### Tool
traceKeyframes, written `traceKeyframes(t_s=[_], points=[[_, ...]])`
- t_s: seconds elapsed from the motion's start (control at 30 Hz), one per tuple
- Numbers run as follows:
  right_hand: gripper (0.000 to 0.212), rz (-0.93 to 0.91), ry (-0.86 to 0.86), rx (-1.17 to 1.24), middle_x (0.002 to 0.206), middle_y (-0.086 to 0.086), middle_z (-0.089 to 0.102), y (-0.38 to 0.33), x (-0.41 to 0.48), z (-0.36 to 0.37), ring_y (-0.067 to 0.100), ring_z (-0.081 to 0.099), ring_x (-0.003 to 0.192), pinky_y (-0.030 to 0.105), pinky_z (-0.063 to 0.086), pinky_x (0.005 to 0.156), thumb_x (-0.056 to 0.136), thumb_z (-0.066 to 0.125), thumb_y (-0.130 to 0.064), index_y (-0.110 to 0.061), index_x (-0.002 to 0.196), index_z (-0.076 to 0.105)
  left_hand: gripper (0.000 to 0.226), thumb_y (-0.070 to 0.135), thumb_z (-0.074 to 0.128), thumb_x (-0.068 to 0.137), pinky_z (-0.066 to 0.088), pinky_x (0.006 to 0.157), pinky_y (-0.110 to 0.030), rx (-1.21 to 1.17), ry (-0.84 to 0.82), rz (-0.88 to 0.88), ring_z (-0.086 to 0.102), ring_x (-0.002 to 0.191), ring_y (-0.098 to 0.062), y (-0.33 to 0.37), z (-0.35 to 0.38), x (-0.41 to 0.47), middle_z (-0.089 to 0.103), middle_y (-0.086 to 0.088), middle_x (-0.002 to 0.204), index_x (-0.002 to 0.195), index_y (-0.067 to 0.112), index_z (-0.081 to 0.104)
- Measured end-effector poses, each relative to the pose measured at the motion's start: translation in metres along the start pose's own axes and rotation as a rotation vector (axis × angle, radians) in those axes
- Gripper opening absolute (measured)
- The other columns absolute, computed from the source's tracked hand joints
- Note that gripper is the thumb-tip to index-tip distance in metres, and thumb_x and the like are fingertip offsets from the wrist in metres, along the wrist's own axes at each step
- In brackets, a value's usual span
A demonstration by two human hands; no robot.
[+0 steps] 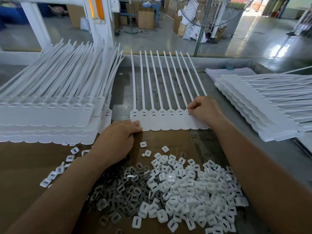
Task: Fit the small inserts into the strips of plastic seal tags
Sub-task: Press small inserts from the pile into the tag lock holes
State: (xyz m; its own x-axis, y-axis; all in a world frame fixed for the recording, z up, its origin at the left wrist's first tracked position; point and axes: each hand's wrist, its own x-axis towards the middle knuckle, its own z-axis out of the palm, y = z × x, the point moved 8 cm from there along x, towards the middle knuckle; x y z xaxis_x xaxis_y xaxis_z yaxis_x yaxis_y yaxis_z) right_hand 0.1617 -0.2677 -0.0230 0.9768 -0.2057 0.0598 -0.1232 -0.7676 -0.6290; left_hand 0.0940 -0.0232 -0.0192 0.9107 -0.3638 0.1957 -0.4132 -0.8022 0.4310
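A strip of joined white seal tags lies flat in the middle of the table, its long tails pointing away from me. My left hand rests on the strip's near left corner, fingers curled down onto the edge. My right hand sits over the strip's right end, its fingertips pinched at a tag's slot; any insert under them is hidden. In front of me lies a heap of small white inserts beside a heap of grey metal inserts, both on brown cardboard.
A tall stack of tag strips fills the left of the table, and another stack lies at the right with tails pointing right. Loose white inserts are scattered by my left forearm. A standing fan stands beyond the table.
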Motion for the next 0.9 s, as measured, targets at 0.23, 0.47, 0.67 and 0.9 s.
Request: traceKeyframes(t_s=[0.23, 0.47, 0.67, 0.9], points=[[0.025, 0.094, -0.013, 0.053, 0.079, -0.007, 0.059, -0.001, 0.005, -0.002, 0.012, 0.055, 0.084, 0.025, 0.043, 0.072, 0.076, 0.068, -0.004, -0.025, 0.064, 0.061, 0.044, 0.001, 0.04, 0.089, 0.01, 0.101, -0.011, 0.007, 0.0, 0.003, 0.031, 0.131, -0.005, -0.001, 0.001, 0.001, 0.042, 0.011, 0.138, 0.127, 0.021, 0.052], [0.026, 0.12, -0.023, 0.052, 0.076, -0.008, 0.059, -0.001, 0.007, -0.001, 0.013, 0.058, 0.082, 0.026, 0.048, 0.071, 0.076, 0.067, -0.001, -0.023, 0.065, 0.061, 0.043, -0.002, 0.041, 0.087, 0.011, 0.103, -0.012, 0.002, -0.01, 0.008, 0.033, 0.131, -0.007, -0.001, 0.001, 0.0, 0.044, 0.008, 0.137, 0.124, 0.016, 0.055], [0.018, 0.04, -0.001, 0.021, 0.076, -0.013, 0.057, 0.0, 0.002, 0.0, 0.004, 0.052, 0.075, 0.019, 0.038, 0.067, 0.083, 0.066, -0.014, -0.026, 0.073, 0.059, 0.044, -0.001, 0.041, 0.088, 0.012, 0.105, -0.014, 0.004, -0.019, 0.002, 0.032, 0.131, -0.007, -0.001, 0.002, 0.001, 0.043, 0.009, 0.138, 0.125, 0.017, 0.054], [0.008, -0.055, -0.17, -0.009, 0.094, -0.01, 0.057, -0.006, -0.017, 0.0, 0.009, 0.054, 0.092, 0.022, 0.038, 0.078, 0.088, 0.059, -0.022, -0.029, 0.093, 0.059, 0.043, 0.0, 0.041, 0.089, 0.013, 0.107, -0.017, 0.005, -0.018, -0.012, 0.032, 0.131, -0.007, -0.001, 0.001, 0.0, 0.043, 0.01, 0.137, 0.125, 0.018, 0.054]])
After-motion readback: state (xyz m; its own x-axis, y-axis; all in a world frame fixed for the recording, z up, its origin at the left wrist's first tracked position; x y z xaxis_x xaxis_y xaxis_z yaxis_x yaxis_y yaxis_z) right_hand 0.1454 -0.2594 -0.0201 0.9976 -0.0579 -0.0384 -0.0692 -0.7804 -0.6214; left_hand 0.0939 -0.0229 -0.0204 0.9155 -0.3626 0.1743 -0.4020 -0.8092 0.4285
